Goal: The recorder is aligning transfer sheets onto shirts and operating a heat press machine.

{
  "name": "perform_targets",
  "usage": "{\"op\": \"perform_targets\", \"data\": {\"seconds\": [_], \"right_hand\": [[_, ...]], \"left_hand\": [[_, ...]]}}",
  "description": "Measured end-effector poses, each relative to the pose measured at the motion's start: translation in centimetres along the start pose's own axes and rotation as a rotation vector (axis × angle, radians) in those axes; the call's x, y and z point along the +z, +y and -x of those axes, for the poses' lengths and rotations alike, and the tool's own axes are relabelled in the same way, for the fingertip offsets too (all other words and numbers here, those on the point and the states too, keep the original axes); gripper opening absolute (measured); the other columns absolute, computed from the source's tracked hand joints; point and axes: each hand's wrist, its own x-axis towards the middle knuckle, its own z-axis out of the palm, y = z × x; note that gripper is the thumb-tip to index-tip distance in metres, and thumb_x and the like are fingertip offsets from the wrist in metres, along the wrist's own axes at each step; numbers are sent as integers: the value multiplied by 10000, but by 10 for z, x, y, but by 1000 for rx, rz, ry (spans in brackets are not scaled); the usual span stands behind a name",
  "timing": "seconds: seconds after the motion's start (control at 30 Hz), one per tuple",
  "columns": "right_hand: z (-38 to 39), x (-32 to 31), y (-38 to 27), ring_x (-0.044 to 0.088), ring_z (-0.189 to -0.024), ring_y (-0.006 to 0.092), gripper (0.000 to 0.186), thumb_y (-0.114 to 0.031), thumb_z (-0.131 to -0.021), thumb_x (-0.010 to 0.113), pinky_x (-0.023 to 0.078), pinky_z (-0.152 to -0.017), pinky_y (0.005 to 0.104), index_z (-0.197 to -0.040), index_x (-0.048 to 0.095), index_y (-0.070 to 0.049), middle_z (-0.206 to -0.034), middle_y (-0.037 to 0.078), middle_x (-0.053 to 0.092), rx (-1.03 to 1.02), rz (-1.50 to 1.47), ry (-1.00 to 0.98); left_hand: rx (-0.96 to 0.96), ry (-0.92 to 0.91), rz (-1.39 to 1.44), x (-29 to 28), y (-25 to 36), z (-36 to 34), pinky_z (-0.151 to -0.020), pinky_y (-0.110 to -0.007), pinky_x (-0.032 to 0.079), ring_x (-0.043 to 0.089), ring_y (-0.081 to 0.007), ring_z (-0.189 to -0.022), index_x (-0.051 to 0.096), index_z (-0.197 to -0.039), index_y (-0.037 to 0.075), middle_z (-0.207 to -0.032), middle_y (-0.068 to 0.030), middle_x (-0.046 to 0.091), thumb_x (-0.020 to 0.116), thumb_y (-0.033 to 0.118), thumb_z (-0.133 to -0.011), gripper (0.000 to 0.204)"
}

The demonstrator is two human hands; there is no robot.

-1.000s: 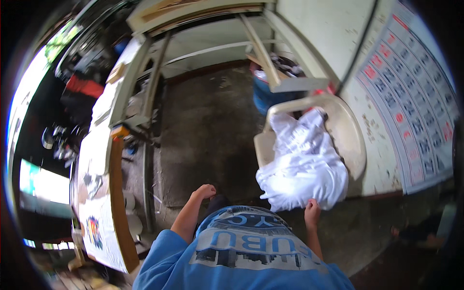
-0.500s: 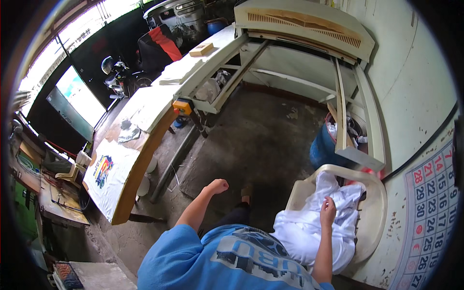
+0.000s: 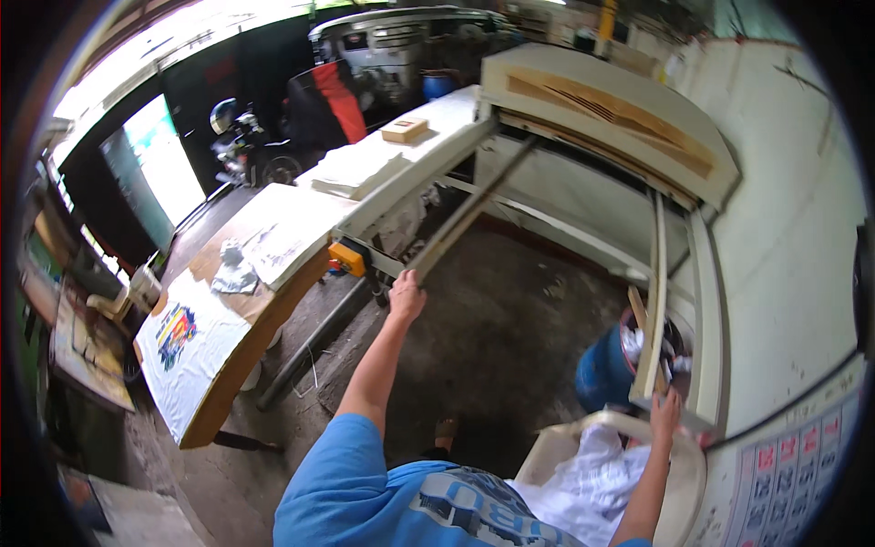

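My left hand (image 3: 407, 294) grips the near end of the left inner rail (image 3: 458, 223) on a cream metal machine frame. My right hand (image 3: 665, 412) is closed on the near end of the right rail (image 3: 653, 310). The wide hood (image 3: 603, 87) of the machine, with a browned grille, sits at the far end of the frame. An orange control box (image 3: 348, 256) is just left of my left hand. Below my right hand, white cloth (image 3: 588, 483) lies in a cream plastic chair (image 3: 688, 479).
A table (image 3: 232, 325) at left holds a printed white shirt (image 3: 182, 356), white stacks (image 3: 355, 170) and a wooden block (image 3: 403, 130). A blue drum (image 3: 597, 369) stands under the right rail, beside a white wall (image 3: 784, 228). A motorcycle (image 3: 241, 155) stands behind the table; a calendar (image 3: 793, 465) hangs at right.
My view has turned toward the machine. Both my hands have moved forward from near my body and taken hold of the ends of the two rails.
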Motion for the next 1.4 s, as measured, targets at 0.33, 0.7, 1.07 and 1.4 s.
{"op": "perform_targets", "data": {"seconds": [0.33,0.7,1.07,1.4], "right_hand": [[-62,28,4,549,-812,457,602,-528,-789,441,413,-754,476,-874,608,45,-827,264,596,293,152,-363],[-121,90,84,576,-811,395,504,-447,-641,667,440,-728,429,-859,639,7,-849,231,616,198,277,-452],[-68,87,79,588,-803,362,479,-366,-561,760,446,-731,411,-852,647,-3,-870,212,623,278,209,-575],[-52,55,30,538,-920,353,453,-327,-547,770,396,-823,428,-887,643,-56,-919,175,618,279,125,-554]], "left_hand": [[-18,-263,-434,-11,-32,-69,-1035,-533,75,333,-251,-1207,563,-1045,35,-1128,-104,500,448,445,-826,478],[15,-360,-488,20,-55,-90,-1017,-567,124,420,-251,-1082,488,-1091,71,-1040,-99,498,773,349,-528,689],[22,-440,-497,20,-37,-96,-775,-390,392,459,-202,-1010,600,-925,101,-956,-30,560,756,244,-553,428],[-31,-399,-572,32,-38,-94,-729,-353,416,439,-213,-1010,636,-919,96,-985,-38,563,709,205,-613,333]]}}
